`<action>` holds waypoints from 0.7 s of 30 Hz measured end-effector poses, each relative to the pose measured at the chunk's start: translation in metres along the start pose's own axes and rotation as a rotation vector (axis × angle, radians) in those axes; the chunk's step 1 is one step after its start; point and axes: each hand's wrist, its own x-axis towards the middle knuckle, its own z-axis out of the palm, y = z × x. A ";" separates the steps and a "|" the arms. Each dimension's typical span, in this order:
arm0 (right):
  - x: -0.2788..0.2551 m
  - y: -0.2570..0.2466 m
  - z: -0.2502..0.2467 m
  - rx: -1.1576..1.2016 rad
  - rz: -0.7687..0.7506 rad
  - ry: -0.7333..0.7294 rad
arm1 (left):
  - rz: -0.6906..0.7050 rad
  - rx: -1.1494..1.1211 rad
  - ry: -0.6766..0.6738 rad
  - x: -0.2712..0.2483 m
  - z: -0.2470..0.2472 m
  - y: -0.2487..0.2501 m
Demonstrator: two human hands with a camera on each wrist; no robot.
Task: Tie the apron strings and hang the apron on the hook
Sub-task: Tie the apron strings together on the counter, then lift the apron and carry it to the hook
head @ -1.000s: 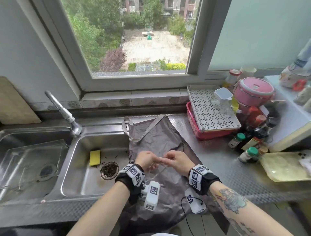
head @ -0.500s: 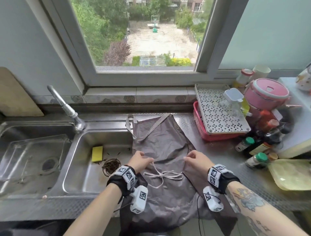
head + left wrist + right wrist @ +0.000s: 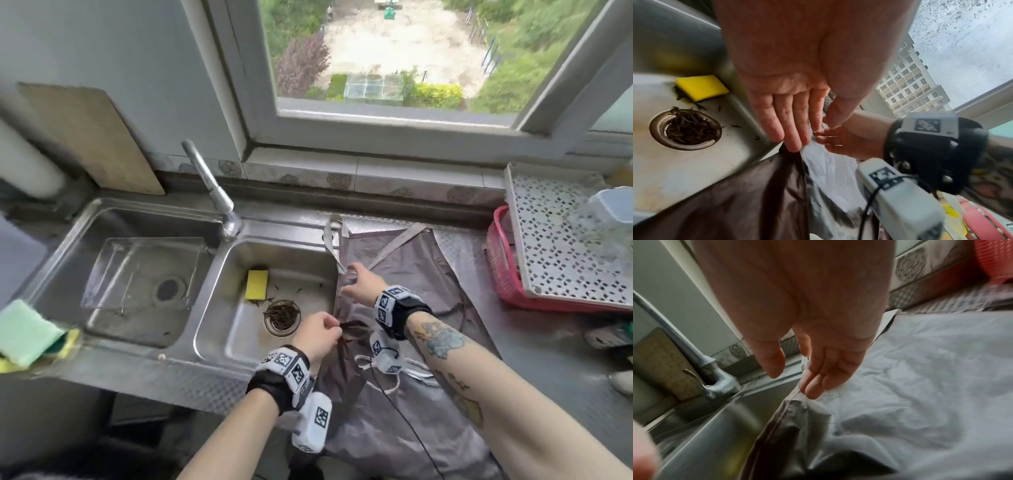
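Observation:
A grey-brown apron (image 3: 411,291) lies flat on the steel counter to the right of the sink, its lower part hanging over the front edge. Its white strings (image 3: 419,371) are tied in a bow on the fabric, below my right wrist. The grey neck strap (image 3: 330,246) droops over the sink's rim. My left hand (image 3: 337,329) (image 3: 812,136) has straight fingers whose tips touch a dark fold at the apron's left edge. My right hand (image 3: 347,286) (image 3: 793,383) reaches across to that same edge further back, fingertips on the hem and thumb apart. No hook is in view.
Left of the apron, the right sink basin (image 3: 219,308) holds a yellow sponge (image 3: 256,284) and a strainer of tea leaves (image 3: 281,315). The faucet (image 3: 209,181) stands behind it. A red basket (image 3: 503,274) under a white perforated tray (image 3: 555,253) sits at the right.
The strings went from held between my hands to a finished bow lying free. Both hands left the strings and moved to the apron's left edge; the view swung left.

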 end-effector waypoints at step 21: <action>-0.126 -0.041 -0.024 -0.285 -0.173 0.355 | 0.621 0.478 0.014 0.017 -0.036 0.102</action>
